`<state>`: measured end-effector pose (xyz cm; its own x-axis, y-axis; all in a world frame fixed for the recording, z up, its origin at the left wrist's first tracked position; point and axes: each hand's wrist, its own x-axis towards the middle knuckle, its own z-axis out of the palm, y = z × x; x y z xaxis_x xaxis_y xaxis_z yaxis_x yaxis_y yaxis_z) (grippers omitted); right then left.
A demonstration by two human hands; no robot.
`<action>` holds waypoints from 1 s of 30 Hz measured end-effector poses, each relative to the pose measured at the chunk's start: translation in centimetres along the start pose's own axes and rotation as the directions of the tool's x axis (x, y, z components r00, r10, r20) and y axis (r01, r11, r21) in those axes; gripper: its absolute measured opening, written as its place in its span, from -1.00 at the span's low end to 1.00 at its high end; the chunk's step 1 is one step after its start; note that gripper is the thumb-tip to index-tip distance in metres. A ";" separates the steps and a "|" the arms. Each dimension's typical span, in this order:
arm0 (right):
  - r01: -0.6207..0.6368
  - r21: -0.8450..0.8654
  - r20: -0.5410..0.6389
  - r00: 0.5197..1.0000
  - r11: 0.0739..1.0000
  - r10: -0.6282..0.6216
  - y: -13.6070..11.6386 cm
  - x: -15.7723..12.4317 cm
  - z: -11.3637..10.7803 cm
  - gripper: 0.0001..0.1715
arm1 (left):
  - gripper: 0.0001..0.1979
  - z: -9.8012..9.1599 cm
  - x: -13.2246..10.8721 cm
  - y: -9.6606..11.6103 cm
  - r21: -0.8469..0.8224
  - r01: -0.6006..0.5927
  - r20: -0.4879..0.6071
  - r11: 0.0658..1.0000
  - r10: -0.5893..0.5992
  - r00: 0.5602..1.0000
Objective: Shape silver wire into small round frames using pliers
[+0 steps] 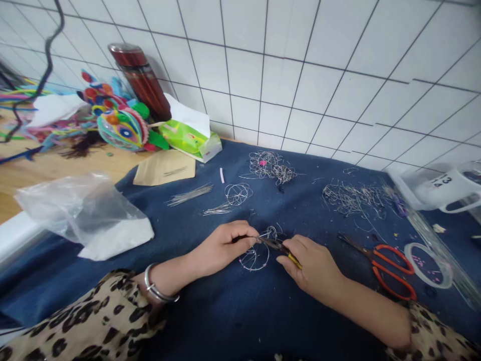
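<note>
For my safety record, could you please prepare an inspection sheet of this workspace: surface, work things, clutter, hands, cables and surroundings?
Surface: dark blue cloth over part of a wooden table.
Work things: wire ring with small pink beads; pliers with yellow handles.
Clutter: tangled wire, straight wires, clear plastic bag; scissors with orange handles, lying at the right.
Hands: left hand pinches the wire ring near the plier tips; right hand grips the pliers.
Cables: one dark cable at upper left; its ends cannot be traced.
Surroundings: white tiled wall behind, red flask near it.
</note>
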<state>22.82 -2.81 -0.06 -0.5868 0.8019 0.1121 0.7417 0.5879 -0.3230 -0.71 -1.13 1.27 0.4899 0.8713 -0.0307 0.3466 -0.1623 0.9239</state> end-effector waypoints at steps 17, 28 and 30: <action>0.018 0.062 -0.008 1.000 0.998 -0.017 0.1 0.0 0.1 -0.68 | -0.84 -0.2 0.0 0.4 -0.027 0.035 0.007 0.999 -0.035 0.999; 0.037 0.065 0.000 0.999 0.997 -0.037 0.1 0.3 -0.2 -0.67 | -0.83 -0.4 0.1 0.3 -0.005 0.009 0.049 1.000 -0.009 0.999; 0.037 0.063 -0.001 0.999 0.997 -0.037 0.2 0.2 -0.2 -0.67 | -0.83 -0.4 0.1 0.2 -0.003 0.007 0.050 1.000 -0.006 0.999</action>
<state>22.89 -2.52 0.14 -0.6138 0.7795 0.1246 0.6973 0.6094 -0.3774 -0.93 -0.89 1.61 0.5267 0.8482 -0.0556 0.3476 -0.1552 0.9247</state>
